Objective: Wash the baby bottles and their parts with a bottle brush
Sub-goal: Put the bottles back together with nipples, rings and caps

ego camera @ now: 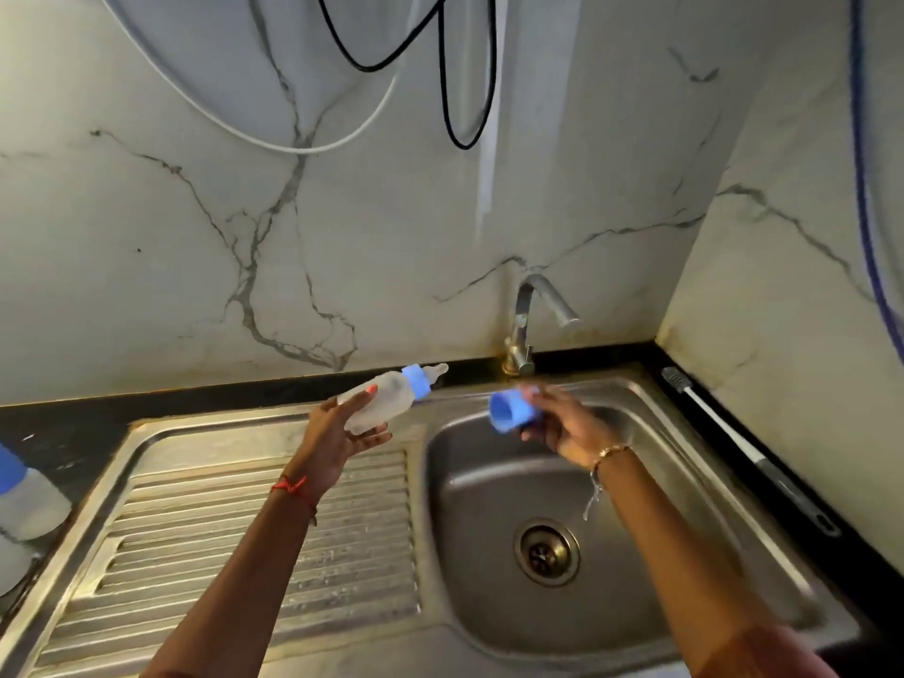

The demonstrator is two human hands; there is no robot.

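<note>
1. Ribbed steel drainboard [264, 540], nearest item, to the left of the basin.
2. Steel sink basin [469, 555], round drain [546, 552] in its floor.
3. Second baby bottle [29, 501], blue top, on the dark counter at the far left and partly cut off by the edge of view.
4. Red thread [293, 486] on the left wrist; thin bracelet [609, 455] on the right wrist.
5. Left hand [337, 433], fingers and thumb wrapped round the body of a cloudy baby bottle [386, 396]. The bottle is held in the air above the back of the drainboard, tilted, with its blue collar and teat pointing up and right toward the tap.
6. Right hand [567, 428], slightly blurred, fingers pinching a blue cap [511, 411] above the back of the basin. The cap's open end faces left, apart from the bottle.
7. Bottle brush [719, 423], lying flat on the dark counter along the right wall.
8. Steel tap [526, 325], behind the basin.
9. Marble-veined wall [146, 237], with black and white cables [455, 90] hanging against it.
</note>
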